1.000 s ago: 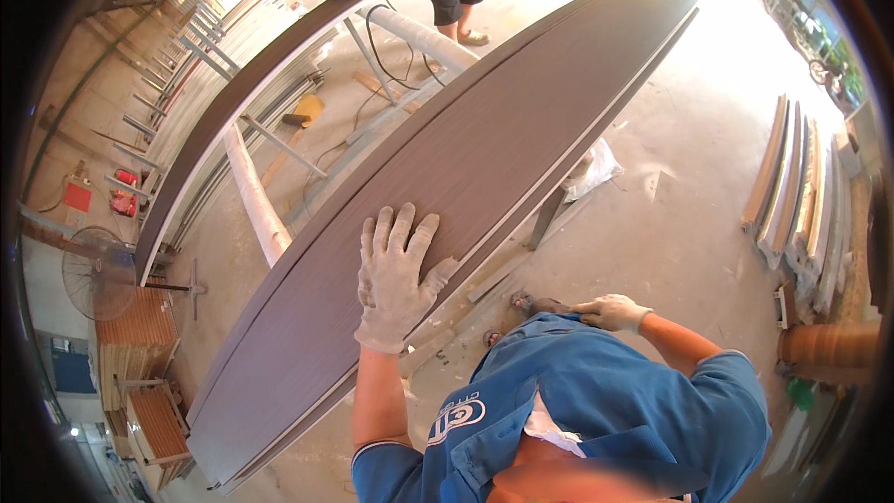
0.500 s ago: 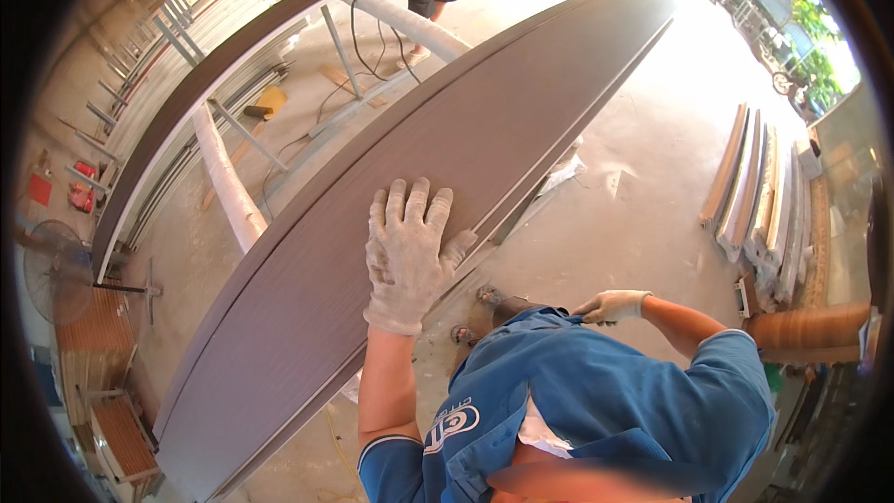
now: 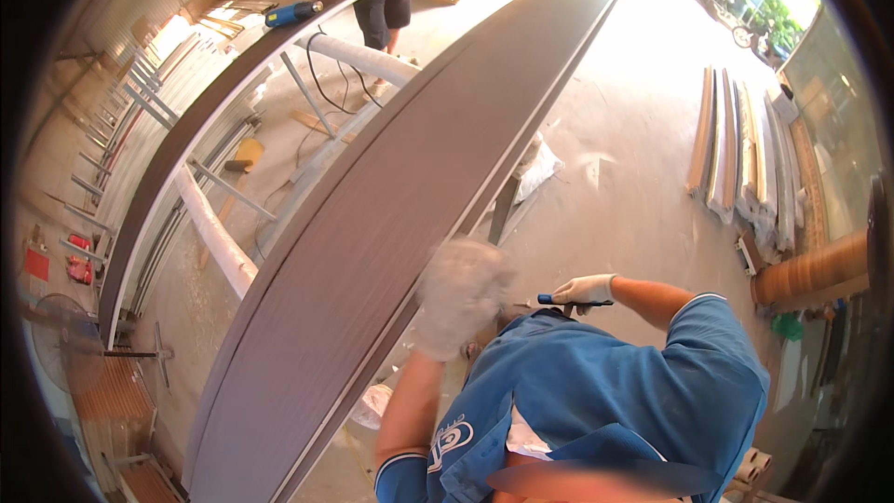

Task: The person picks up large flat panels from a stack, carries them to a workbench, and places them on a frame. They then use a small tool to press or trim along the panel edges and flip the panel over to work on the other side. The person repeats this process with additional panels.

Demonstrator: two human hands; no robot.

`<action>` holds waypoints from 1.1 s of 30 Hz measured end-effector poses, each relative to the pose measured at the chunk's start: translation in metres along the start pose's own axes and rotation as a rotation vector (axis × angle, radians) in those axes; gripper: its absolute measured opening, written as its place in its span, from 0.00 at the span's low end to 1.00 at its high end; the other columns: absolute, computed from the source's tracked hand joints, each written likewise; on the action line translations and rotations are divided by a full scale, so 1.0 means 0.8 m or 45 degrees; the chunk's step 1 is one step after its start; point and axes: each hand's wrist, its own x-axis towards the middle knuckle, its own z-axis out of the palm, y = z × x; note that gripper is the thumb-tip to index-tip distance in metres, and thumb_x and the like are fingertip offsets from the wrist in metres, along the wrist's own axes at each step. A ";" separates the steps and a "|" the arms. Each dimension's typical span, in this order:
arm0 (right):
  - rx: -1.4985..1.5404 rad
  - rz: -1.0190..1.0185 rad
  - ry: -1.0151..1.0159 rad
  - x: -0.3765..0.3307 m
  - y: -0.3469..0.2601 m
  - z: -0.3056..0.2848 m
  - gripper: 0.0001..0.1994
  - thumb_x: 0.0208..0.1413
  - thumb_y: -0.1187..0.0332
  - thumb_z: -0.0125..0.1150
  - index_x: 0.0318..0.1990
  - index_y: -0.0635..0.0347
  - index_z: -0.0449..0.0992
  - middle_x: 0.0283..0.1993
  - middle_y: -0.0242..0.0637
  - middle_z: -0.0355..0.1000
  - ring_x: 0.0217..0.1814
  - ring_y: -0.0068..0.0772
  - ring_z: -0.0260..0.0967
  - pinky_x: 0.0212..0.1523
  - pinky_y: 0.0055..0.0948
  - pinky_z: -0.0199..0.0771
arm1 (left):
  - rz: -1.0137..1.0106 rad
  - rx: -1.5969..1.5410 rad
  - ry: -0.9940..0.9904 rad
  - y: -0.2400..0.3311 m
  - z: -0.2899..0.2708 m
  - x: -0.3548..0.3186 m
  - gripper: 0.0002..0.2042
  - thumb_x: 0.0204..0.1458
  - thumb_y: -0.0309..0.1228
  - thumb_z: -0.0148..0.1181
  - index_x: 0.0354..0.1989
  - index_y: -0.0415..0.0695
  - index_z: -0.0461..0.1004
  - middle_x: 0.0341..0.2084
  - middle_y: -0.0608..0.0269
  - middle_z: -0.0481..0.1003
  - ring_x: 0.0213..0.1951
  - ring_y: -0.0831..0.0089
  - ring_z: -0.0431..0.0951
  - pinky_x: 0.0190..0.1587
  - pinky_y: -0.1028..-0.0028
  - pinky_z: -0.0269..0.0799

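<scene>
A long brown panel (image 3: 372, 196) with a grooved edge lies slanting in front of me on supports. My left hand (image 3: 466, 296), in a pale work glove, is over the panel's near edge and smeared by motion. I cannot make out its fingers or whether it touches the panel. My gloved right hand (image 3: 587, 291) is closed round a slim blue-and-black handled tool (image 3: 562, 300) beside my waist. A thin tip seems to stick out from the tool's left end, too small to name.
Beyond the panel runs a narrow brown strip (image 3: 168, 163) on a frame with wrapped crossbars (image 3: 219, 233). A blue power tool (image 3: 293, 13) rests on it, near another person (image 3: 384, 14). Wrapped profiles (image 3: 745, 144) lie on the floor at right; a fan (image 3: 67, 340) stands at left.
My left hand has lifted from lying flat on the panel and moved right toward its near edge. The tool in my right hand now shows. More of the other person is visible.
</scene>
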 end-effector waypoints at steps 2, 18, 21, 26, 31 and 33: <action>0.128 -0.139 -0.114 -0.021 0.004 -0.012 0.21 0.68 0.51 0.51 0.56 0.55 0.78 0.43 0.32 0.80 0.28 0.21 0.68 0.31 0.25 0.73 | -0.459 -0.509 -0.364 0.000 0.072 -0.014 0.21 0.54 0.46 0.64 0.47 0.41 0.79 0.41 0.50 0.80 0.46 0.53 0.79 0.49 0.60 0.73; -0.300 -0.295 0.293 -0.003 0.069 0.074 0.19 0.60 0.53 0.56 0.51 0.52 0.83 0.40 0.45 0.80 0.36 0.43 0.78 0.38 0.38 0.78 | -0.853 -1.231 -1.152 0.012 0.100 -0.077 0.07 0.58 0.28 0.64 0.37 0.36 0.80 0.30 0.65 0.78 0.34 0.78 0.74 0.40 0.75 0.72; -0.627 -0.218 0.469 0.046 0.047 0.100 0.19 0.58 0.57 0.54 0.47 0.60 0.83 0.45 0.55 0.79 0.45 0.54 0.78 0.46 0.45 0.78 | -1.045 -1.069 -0.996 0.005 0.120 -0.086 0.09 0.59 0.31 0.64 0.39 0.38 0.80 0.32 0.64 0.79 0.35 0.79 0.75 0.40 0.76 0.72; -0.591 -0.138 0.589 0.035 0.027 0.107 0.20 0.55 0.58 0.55 0.44 0.68 0.80 0.46 0.61 0.77 0.52 0.55 0.76 0.53 0.49 0.75 | -1.044 -0.876 -0.737 -0.005 0.119 -0.104 0.11 0.56 0.35 0.66 0.39 0.38 0.80 0.33 0.55 0.80 0.36 0.68 0.79 0.41 0.70 0.73; -0.355 0.021 0.426 0.000 0.044 0.076 0.26 0.52 0.49 0.61 0.58 0.49 0.76 0.51 0.50 0.78 0.55 0.50 0.75 0.59 0.41 0.73 | -0.856 -0.601 -0.556 0.016 0.063 -0.093 0.13 0.54 0.38 0.65 0.37 0.40 0.80 0.36 0.50 0.80 0.41 0.53 0.79 0.45 0.61 0.73; -0.349 -0.045 0.665 0.009 0.044 0.073 0.19 0.54 0.56 0.61 0.50 0.54 0.75 0.45 0.54 0.79 0.52 0.56 0.75 0.57 0.45 0.73 | -0.732 -0.581 -0.494 0.040 0.029 -0.085 0.13 0.54 0.39 0.65 0.38 0.42 0.81 0.38 0.52 0.80 0.42 0.54 0.80 0.46 0.61 0.74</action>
